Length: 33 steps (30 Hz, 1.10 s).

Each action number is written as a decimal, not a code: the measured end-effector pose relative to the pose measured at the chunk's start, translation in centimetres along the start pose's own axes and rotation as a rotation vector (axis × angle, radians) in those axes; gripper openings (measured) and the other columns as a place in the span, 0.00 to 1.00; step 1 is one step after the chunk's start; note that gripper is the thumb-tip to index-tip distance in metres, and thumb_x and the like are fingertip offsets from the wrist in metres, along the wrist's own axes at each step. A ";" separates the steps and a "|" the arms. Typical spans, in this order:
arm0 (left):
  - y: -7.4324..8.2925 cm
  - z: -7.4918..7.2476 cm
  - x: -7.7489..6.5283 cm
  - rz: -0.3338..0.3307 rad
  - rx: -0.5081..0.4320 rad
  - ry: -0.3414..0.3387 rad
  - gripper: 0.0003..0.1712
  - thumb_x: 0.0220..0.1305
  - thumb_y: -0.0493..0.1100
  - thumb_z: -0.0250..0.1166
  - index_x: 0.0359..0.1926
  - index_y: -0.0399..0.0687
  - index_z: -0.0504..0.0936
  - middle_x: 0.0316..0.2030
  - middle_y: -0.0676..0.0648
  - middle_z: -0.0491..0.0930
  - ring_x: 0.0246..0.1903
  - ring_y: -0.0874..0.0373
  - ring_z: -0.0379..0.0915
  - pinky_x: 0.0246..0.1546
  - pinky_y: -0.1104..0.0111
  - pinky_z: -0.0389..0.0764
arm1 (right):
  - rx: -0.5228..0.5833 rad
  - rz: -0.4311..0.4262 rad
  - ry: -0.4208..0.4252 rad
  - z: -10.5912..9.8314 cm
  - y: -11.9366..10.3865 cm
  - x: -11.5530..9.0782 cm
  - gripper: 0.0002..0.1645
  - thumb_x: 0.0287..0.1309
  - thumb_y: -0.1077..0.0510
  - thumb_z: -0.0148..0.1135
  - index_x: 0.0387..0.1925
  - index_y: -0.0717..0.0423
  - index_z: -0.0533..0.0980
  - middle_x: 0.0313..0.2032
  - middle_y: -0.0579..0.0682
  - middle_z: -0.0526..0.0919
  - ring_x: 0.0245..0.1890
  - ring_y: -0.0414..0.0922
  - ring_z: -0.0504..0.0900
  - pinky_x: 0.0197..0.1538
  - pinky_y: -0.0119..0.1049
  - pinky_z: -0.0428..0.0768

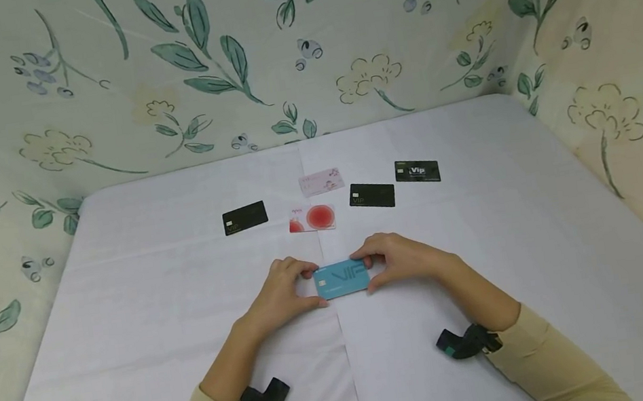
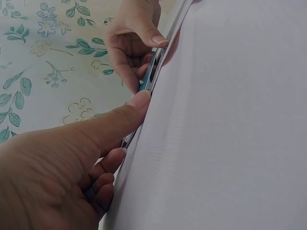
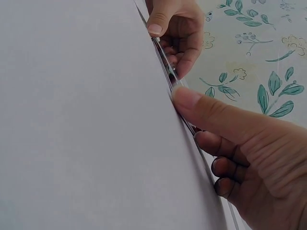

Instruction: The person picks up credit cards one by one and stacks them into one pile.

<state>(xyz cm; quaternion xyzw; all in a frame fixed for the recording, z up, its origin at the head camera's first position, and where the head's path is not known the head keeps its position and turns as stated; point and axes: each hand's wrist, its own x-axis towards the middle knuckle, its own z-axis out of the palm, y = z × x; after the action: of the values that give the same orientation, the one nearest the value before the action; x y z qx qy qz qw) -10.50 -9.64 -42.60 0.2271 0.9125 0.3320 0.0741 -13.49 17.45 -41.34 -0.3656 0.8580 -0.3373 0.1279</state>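
A light blue card (image 1: 342, 283) printed with VIP lies level at the middle of the white-covered table. My left hand (image 1: 279, 295) pinches its left end, index finger at the far corner and thumb at the near one. At the other end my right hand (image 1: 400, 258) grips the card the same way. Seen edge-on in the left wrist view, the blue card's edge (image 2: 145, 82) runs low along the cloth between the hands. The right wrist view shows the right thumb at the near edge, other fingers curled behind.
Beyond the hands lie a black VIP card (image 1: 245, 218), a pink card (image 1: 321, 182), a white card with red circles (image 1: 312, 219), another black VIP card (image 1: 371, 195) and a black card with white lettering (image 1: 417, 171). Leaf-patterned fabric (image 1: 251, 53) backs the white tabletop (image 1: 145, 307).
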 end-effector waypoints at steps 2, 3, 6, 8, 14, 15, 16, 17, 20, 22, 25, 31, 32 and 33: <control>-0.1 0.0 0.0 -0.006 -0.003 0.001 0.32 0.43 0.51 0.77 0.51 0.47 0.79 0.39 0.54 0.73 0.45 0.56 0.62 0.45 0.63 0.70 | -0.016 0.003 -0.006 0.1 0.0 0.1 0.34 0.40 0.51 0.78 0.51 0.59 0.79 0.31 0.43 0.75 0.34 0.38 0.71 0.38 0.29 0.71; -0.1 0.1 -0.1 -0.008 -0.006 0.001 0.32 0.43 0.51 0.78 0.51 0.47 0.79 0.39 0.54 0.73 0.45 0.56 0.62 0.45 0.63 0.70 | -0.021 0.010 -0.010 0.1 0.0 0.1 0.34 0.40 0.50 0.77 0.51 0.59 0.79 0.31 0.42 0.75 0.34 0.38 0.71 0.38 0.29 0.71; -0.2 0.1 -0.1 -0.017 -0.020 0.004 0.33 0.43 0.50 0.78 0.51 0.47 0.79 0.39 0.54 0.73 0.45 0.57 0.62 0.45 0.64 0.70 | -0.028 0.032 -0.015 0.2 0.0 0.2 0.34 0.40 0.50 0.77 0.51 0.58 0.79 0.31 0.42 0.75 0.34 0.38 0.71 0.37 0.29 0.71; -0.3 0.1 -0.1 -0.024 -0.033 0.011 0.32 0.42 0.50 0.78 0.51 0.47 0.78 0.38 0.54 0.72 0.45 0.57 0.62 0.45 0.64 0.69 | -0.031 0.043 -0.018 0.1 0.0 0.2 0.34 0.40 0.50 0.77 0.52 0.58 0.79 0.31 0.42 0.75 0.34 0.38 0.70 0.37 0.29 0.70; -0.3 0.2 -0.2 -0.040 -0.058 0.021 0.32 0.42 0.49 0.78 0.49 0.46 0.78 0.37 0.55 0.71 0.44 0.57 0.61 0.45 0.64 0.69 | -0.033 0.061 -0.026 0.0 -0.2 0.2 0.35 0.40 0.50 0.77 0.52 0.58 0.79 0.31 0.42 0.75 0.34 0.38 0.71 0.37 0.29 0.71; -0.3 0.2 -0.2 -0.041 -0.059 0.020 0.31 0.42 0.49 0.78 0.49 0.47 0.78 0.37 0.55 0.71 0.44 0.58 0.61 0.45 0.64 0.69 | -0.033 0.063 -0.027 0.0 -0.2 0.2 0.35 0.39 0.50 0.78 0.52 0.57 0.79 0.31 0.42 0.75 0.34 0.38 0.71 0.37 0.29 0.71; -0.3 0.2 -0.2 -0.043 -0.060 0.020 0.31 0.43 0.49 0.78 0.49 0.47 0.78 0.37 0.55 0.71 0.44 0.58 0.61 0.44 0.64 0.69 | -0.032 0.065 -0.029 0.0 -0.2 0.2 0.35 0.39 0.50 0.78 0.52 0.58 0.79 0.31 0.43 0.75 0.34 0.38 0.71 0.37 0.29 0.71; -0.3 0.2 -0.2 -0.046 -0.058 0.018 0.31 0.43 0.49 0.78 0.49 0.47 0.78 0.37 0.55 0.71 0.44 0.58 0.61 0.44 0.64 0.69 | -0.031 0.068 -0.029 0.0 -0.2 0.2 0.35 0.39 0.50 0.78 0.52 0.57 0.79 0.31 0.43 0.75 0.35 0.39 0.71 0.37 0.29 0.72; -0.4 0.2 -0.2 -0.049 -0.060 0.015 0.31 0.43 0.50 0.77 0.49 0.47 0.78 0.38 0.55 0.71 0.44 0.58 0.61 0.44 0.65 0.69 | -0.021 0.079 -0.028 0.0 -0.1 0.2 0.35 0.39 0.50 0.78 0.52 0.57 0.79 0.32 0.42 0.75 0.35 0.39 0.71 0.38 0.29 0.72; -0.4 0.2 -0.1 -0.047 -0.063 0.013 0.31 0.44 0.50 0.77 0.49 0.47 0.78 0.38 0.55 0.71 0.44 0.58 0.61 0.44 0.65 0.69 | -0.017 0.081 -0.027 0.0 0.0 0.2 0.34 0.40 0.50 0.77 0.52 0.57 0.79 0.32 0.42 0.75 0.35 0.39 0.72 0.38 0.29 0.72; -0.4 0.2 -0.1 -0.047 -0.065 0.012 0.30 0.44 0.50 0.77 0.49 0.47 0.78 0.38 0.55 0.71 0.44 0.58 0.60 0.44 0.64 0.68 | -0.011 0.079 -0.023 0.1 0.2 0.2 0.34 0.40 0.50 0.77 0.51 0.56 0.79 0.32 0.41 0.76 0.35 0.38 0.72 0.38 0.29 0.72; -0.4 0.2 0.0 -0.061 -0.071 0.008 0.30 0.43 0.50 0.77 0.49 0.48 0.78 0.37 0.55 0.71 0.44 0.58 0.60 0.44 0.64 0.69 | -0.001 0.073 -0.022 0.1 0.4 0.2 0.33 0.39 0.50 0.77 0.51 0.57 0.79 0.32 0.41 0.75 0.35 0.38 0.71 0.38 0.29 0.71; -0.4 0.2 0.0 -0.065 -0.073 0.008 0.31 0.43 0.50 0.78 0.49 0.49 0.78 0.37 0.55 0.71 0.44 0.58 0.60 0.44 0.64 0.69 | 0.000 0.074 -0.023 0.1 0.4 0.2 0.33 0.39 0.50 0.78 0.51 0.57 0.79 0.32 0.41 0.75 0.35 0.38 0.72 0.38 0.29 0.71; -0.4 0.2 0.0 -0.066 -0.074 0.007 0.31 0.43 0.50 0.78 0.49 0.49 0.78 0.37 0.55 0.71 0.44 0.58 0.60 0.44 0.64 0.69 | 0.001 0.074 -0.023 0.1 0.4 0.2 0.33 0.39 0.50 0.78 0.51 0.57 0.79 0.32 0.42 0.75 0.35 0.38 0.72 0.38 0.29 0.71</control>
<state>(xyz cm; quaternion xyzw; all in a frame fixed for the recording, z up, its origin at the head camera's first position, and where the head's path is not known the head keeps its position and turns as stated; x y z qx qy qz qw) -10.59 -9.78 -42.99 0.1926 0.9070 0.3635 0.0901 -13.77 17.48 -41.68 -0.3374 0.8693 -0.3285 0.1502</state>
